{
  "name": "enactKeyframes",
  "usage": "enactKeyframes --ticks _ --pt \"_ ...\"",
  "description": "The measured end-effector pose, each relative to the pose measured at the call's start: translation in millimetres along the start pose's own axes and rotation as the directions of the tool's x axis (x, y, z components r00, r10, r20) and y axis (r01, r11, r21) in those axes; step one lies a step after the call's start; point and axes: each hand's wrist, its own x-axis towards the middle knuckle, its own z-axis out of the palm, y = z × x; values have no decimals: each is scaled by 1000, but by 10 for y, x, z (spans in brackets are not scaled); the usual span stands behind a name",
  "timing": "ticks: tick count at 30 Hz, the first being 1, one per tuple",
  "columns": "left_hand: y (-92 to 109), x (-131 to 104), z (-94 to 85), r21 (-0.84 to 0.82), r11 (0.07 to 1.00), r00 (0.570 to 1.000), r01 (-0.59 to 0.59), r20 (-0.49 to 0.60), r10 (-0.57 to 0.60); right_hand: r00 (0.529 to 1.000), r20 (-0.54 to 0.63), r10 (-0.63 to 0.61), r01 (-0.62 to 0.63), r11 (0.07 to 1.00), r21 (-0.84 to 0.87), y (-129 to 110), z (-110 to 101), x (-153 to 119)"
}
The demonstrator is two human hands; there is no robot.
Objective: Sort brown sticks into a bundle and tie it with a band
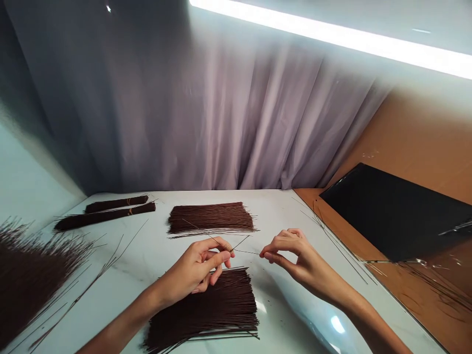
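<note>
My left hand (201, 268) is closed in a pinch above the table, thumb against forefinger, at the crossing of some thin brown sticks. One thin stick (248, 251) runs from that crossing to my right hand (291, 251), which pinches its far end between thumb and forefinger. Other stick ends poke out above my left fingertips. A small tan band or wrap shows near the tip of my left forefinger; its kind is unclear. Under my left hand and forearm lies a wide layer of dark brown sticks (221, 305), partly covered by them.
Farther back lies another row of brown sticks (210, 218). Two banded bundles (106, 216) rest at the back left. A large blurred heap of sticks (33, 280) fills the left edge. Loose sticks (342, 246) and a black panel (398, 216) are at right; a grey curtain (221, 108) hangs behind.
</note>
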Motion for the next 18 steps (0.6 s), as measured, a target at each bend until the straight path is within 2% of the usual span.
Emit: enactKeyframes --ticks 4,11,13,18 --pt "25 0 -6 -3 1000 1000 29 11 -29 999 7 -34 35 998 -43 -28 -67 47" --pt "39 60 4 95 990 983 -107 -136 120 996 36 -84 87 994 -67 -98 2 91" --pt "28 72 -23 82 992 987 -95 -122 105 997 34 -64 67 996 -66 -99 -34 118" --pt "-38 57 -187 108 992 998 -59 -6 60 999 33 13 -13 1000 3 -7 -145 253"
